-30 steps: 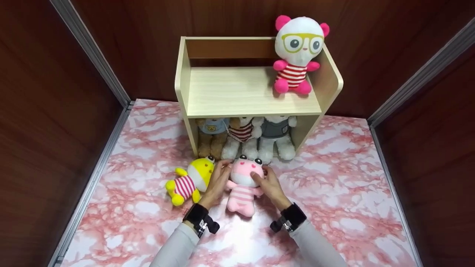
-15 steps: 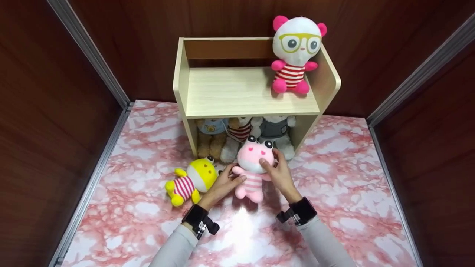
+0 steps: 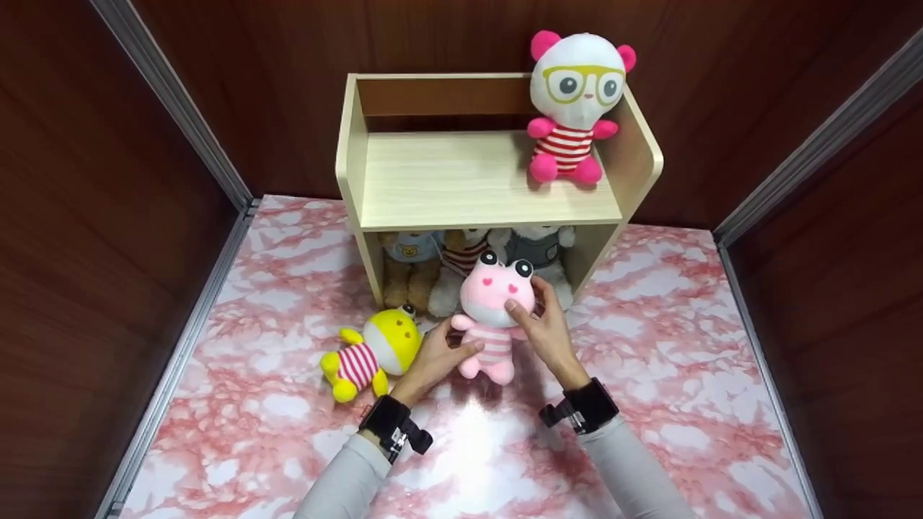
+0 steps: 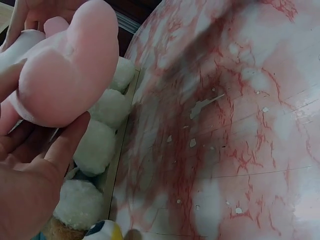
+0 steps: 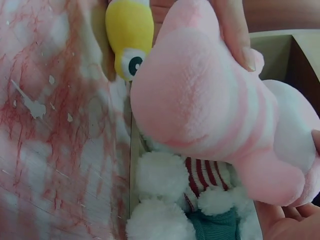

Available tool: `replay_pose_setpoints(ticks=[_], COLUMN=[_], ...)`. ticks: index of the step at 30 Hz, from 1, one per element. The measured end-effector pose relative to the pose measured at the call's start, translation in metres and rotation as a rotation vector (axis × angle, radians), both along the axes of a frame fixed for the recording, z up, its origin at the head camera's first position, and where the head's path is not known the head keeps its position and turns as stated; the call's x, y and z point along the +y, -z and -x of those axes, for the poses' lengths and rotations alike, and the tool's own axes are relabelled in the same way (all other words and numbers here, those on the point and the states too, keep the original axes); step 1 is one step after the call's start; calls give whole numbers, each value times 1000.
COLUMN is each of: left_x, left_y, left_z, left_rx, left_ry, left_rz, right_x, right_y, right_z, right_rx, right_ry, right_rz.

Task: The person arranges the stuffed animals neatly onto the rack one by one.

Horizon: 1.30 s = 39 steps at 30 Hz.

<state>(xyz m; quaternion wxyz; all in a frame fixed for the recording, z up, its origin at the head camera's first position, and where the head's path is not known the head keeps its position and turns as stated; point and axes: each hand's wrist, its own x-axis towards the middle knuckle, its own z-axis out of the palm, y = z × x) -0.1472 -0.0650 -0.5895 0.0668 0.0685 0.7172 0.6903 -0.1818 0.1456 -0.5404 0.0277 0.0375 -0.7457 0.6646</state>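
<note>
A pink plush frog (image 3: pixel 490 306) with a striped body is held upright off the surface, in front of the lower shelf. My left hand (image 3: pixel 435 357) grips its body at the side, the thumb across the striped belly. With the thumb on its cheek and the fingers behind, my right hand (image 3: pixel 548 328) holds the head. The left wrist view shows the frog's pink feet (image 4: pixel 70 70) from below. Beside my left hand a yellow plush frog (image 3: pixel 371 353) in a striped shirt lies on its back.
A pale wooden shelf unit (image 3: pixel 461 180) stands at the back. A panda plush (image 3: pixel 575 108) with printed glasses sits at its upper right. Several fluffy plush animals (image 3: pixel 411 281) fill the lower level. Dark wooden walls (image 3: pixel 829 324) enclose the pink marbled surface (image 3: pixel 685 375).
Both hands have lifted the pink frog from the surface and moved it up and slightly right. My left hand has gone from its head to its body. The yellow frog stays put.
</note>
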Motion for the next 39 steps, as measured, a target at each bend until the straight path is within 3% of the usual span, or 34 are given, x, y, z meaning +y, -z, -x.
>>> replay_pose_setpoints(ticks=[5, 12, 16, 24, 27, 34, 39], left_x=[1, 2, 4, 10, 12, 16, 19], left_y=[-2, -8, -12, -22, -31, -72, -60], left_z=[0, -1, -2, -2, -3, -17, -9], left_rx=[43, 69, 97, 154, 161, 219, 261], left_ry=[-58, -131, -161, -204, -217, -227, -245], left_rz=[44, 44, 9, 13, 16, 14, 60], right_x=[1, 1, 1, 5, 6, 5, 4], right_y=[-3, -18, -13, 15, 15, 2, -10], right_z=[-3, -28, -34, -27, -27, -28, -27], right_rx=[-4, -20, -48, -52, -33, 34, 64], right_ry=[-15, -54, -81, -51, -59, -61, -19], right_rz=[51, 86, 81, 2, 0, 13, 10])
